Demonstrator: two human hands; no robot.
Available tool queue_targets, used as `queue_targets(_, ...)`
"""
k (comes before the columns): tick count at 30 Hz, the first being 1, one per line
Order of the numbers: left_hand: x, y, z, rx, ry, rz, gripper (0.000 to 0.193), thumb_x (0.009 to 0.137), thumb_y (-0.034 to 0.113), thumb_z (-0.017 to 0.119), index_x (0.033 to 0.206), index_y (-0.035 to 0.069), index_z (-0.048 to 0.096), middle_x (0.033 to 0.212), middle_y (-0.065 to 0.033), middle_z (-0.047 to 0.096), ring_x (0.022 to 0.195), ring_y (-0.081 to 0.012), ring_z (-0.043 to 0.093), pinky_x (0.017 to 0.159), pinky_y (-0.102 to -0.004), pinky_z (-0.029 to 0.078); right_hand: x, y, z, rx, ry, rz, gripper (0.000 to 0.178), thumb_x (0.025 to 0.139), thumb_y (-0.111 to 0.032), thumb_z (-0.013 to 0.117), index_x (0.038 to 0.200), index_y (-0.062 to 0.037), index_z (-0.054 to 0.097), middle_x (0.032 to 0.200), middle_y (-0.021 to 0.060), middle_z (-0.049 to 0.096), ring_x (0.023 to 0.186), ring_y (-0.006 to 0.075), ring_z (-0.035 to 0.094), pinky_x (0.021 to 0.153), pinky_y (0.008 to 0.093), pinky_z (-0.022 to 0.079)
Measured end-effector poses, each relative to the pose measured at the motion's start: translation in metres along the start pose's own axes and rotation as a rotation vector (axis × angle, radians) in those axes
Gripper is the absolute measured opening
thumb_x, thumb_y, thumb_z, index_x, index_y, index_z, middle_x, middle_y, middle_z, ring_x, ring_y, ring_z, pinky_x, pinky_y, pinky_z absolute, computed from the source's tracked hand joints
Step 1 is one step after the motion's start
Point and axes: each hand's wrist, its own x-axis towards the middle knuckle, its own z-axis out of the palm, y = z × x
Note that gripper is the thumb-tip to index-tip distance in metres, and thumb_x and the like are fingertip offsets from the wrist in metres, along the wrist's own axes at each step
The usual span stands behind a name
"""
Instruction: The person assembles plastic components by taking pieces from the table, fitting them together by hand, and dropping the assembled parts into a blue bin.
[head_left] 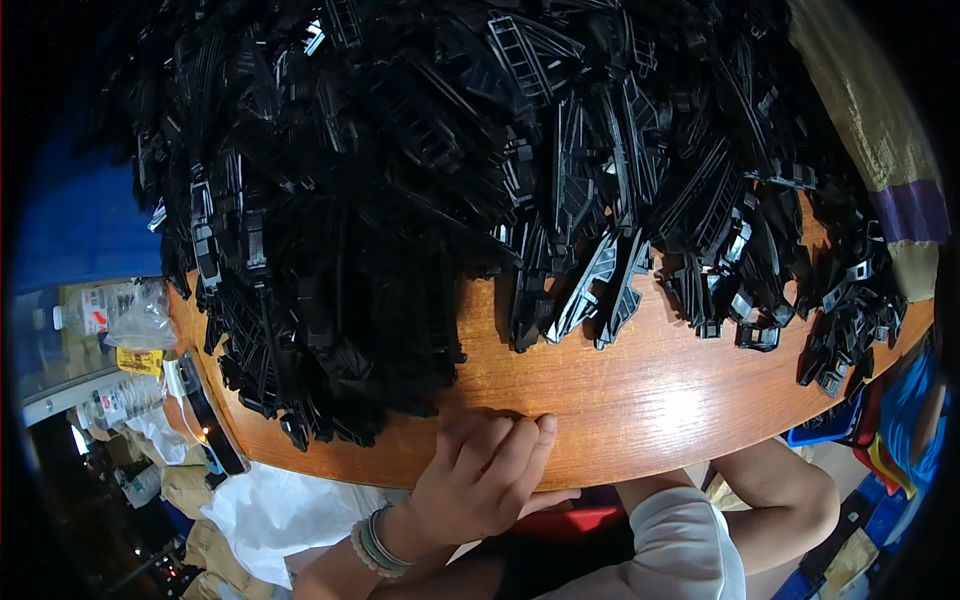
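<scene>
My left hand point(487, 468), with pale bracelets on its wrist, is at the near edge of the wooden table point(600, 410). Its fingers are curled in, and whatever they may hold is hidden from view. A large heap of black plastic parts point(400, 200) covers the table beyond it. Closest to the hand are the long black pieces at the heap's lower left. Several ladder-like and clip-like parts point(590, 285) lie at the heap's front. My right hand does not show; bare skin and a white sleeve point(685, 540) appear at the lower right.
A dark flat device point(210, 415) lies along the table's left edge. White plastic sheeting point(290, 515) hangs at lower left, near brown bags point(190, 490). A blue tray point(830, 425) and coloured bags stand at right. A tan wrapped roll point(870, 130) borders the heap's right side.
</scene>
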Motion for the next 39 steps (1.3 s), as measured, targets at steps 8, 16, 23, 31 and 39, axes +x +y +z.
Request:
queue_targets(8,0.011,-0.002,-0.018,-0.031,-0.052,-0.053,0.078,0.068,0.057,0.072,0.113,-0.005,0.057,0.108,-0.0143,0.055,0.095,-0.0279,0.053,0.083,-0.0444,0.04,-0.095,0.01,0.036,-0.15,0.044,-0.031,0.032,0.081,0.0,0.065,0.112,-0.0036,0.065,0.097,0.0156,0.066,0.08,0.0227,0.066,0.071,0.0307,0.052)
queue_targets(16,0.065,-0.01,0.001,-0.199,0.326,-0.091,0.048,0.08,0.032,0.07,0.115,0.003,0.054,0.101,-0.0164,0.055,0.086,-0.0332,0.06,0.069,-0.0403,0.05,-0.177,-0.082,0.005,-0.18,-0.238,-0.003,0.03,0.082,0.004,0.061,0.111,-0.0026,0.065,0.092,0.0132,0.06,0.076,0.0214,0.062,0.066,0.033,0.051)
queue_targets(23,0.084,-0.001,0.031,0.087,0.29,-0.23,0.022,0.087,0.009,0.059,0.108,0.005,0.056,0.097,-0.0137,0.059,0.074,-0.036,0.063,0.061,-0.0447,0.05,-0.21,-0.26,-0.067,-0.363,0.21,-0.542,0.016,0.08,-0.002,0.067,0.096,-0.0038,0.068,0.102,0.0109,0.06,0.092,0.0239,0.059,0.081,0.033,0.047)
queue_targets(31,0.062,0.005,0.039,-0.702,0.453,-0.407,0.012,0.089,0.003,0.058,0.1,-0.002,0.061,0.076,-0.0047,0.06,0.057,-0.0088,0.052,0.053,-0.0249,0.041,-0.136,-0.253,-0.105,-0.508,0.715,-0.713,0.032,0.085,-0.004,0.062,0.116,-0.0003,0.058,0.087,0.0082,0.061,0.074,0.0163,0.056,0.069,0.0272,0.045)
queue_targets(39,0.024,0.02,0.017,-0.521,0.451,-0.489,0.027,0.073,0.0,0.071,0.099,0.0,0.065,0.082,-0.0106,0.058,0.059,-0.019,0.055,0.061,-0.0297,0.046,-0.149,-0.245,-0.104,-0.898,0.706,-0.629,0.028,0.078,-0.009,0.066,0.105,-0.0033,0.068,0.092,0.0167,0.063,0.095,0.0321,0.055,0.083,0.0452,0.041)
